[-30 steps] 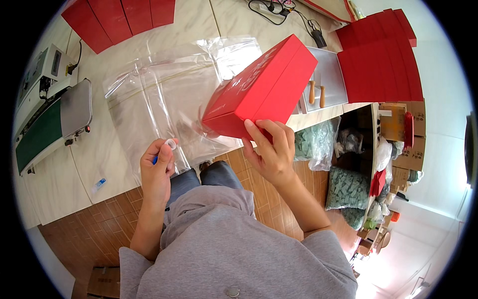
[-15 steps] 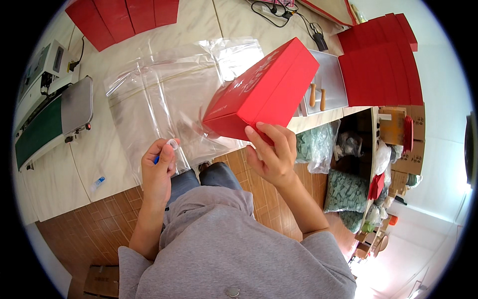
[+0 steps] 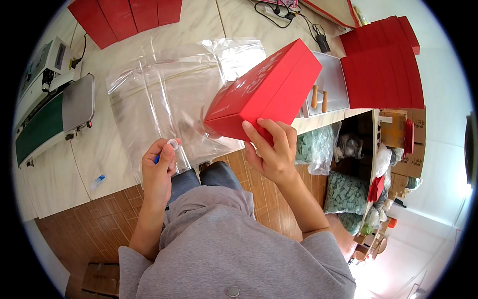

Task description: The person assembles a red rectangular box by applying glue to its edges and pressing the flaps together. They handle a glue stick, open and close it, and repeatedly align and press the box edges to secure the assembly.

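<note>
My left hand (image 3: pixel 158 167) is closed around a small clear plastic tube (image 3: pixel 173 144), its round open-looking end poking out above the fingers, with a bit of blue showing between them. A red box (image 3: pixel 264 89) lies at an angle near the table's front edge. Against the near corner of that box rest the bent fingertips of my right hand (image 3: pixel 276 152); its fingers are apart and its thumb stands off below. Beneath the box and to its left, a large clear plastic bag (image 3: pixel 149 99) is spread on the table.
Standing red boxes (image 3: pixel 129 20) line the far left, with more red boxes (image 3: pixel 383 74) at right. A machine with a green belt (image 3: pixel 42 127) occupies the left. A small blue-labelled bottle (image 3: pixel 97 182) lies near the front edge. Two wooden handles (image 3: pixel 314 97) show in a metal tray (image 3: pixel 336 82).
The right index fingertip has shifted slightly left along the box's near edge. The left hand and its tube stay in place; the whole view has tilted a little.
</note>
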{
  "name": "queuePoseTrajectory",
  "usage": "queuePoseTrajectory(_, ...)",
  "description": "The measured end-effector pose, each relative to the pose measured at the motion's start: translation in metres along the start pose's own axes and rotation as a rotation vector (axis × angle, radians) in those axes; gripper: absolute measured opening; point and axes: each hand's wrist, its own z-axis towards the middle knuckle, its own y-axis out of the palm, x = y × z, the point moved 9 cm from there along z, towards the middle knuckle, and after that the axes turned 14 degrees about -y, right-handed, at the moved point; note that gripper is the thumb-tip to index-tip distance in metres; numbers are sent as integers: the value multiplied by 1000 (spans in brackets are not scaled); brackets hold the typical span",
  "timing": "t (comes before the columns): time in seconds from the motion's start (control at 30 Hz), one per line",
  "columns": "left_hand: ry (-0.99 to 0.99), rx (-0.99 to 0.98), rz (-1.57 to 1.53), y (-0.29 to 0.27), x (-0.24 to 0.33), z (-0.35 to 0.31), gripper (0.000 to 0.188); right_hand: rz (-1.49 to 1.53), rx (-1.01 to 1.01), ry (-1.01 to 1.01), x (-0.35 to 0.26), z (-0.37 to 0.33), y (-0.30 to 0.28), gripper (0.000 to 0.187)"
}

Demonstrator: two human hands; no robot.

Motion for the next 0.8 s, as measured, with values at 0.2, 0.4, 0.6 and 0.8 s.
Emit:
queuePoseTrajectory(0.2,-4,-7,-10,-1,-1,1,34,40,32,26,2,2,-1,45)
queuePoseTrajectory(0.4,-5,-1,-7,-1,-1,2,35,82,57,74,6,1,-2,47)
queuePoseTrajectory(0.6,-11,11,-13,-2,-1,2,34,117,77,100,9,1,-5,48)
queuePoseTrajectory(0.8,-14,24,0,-3,-2,4,36,46,-13,42,1,8,-1,44)
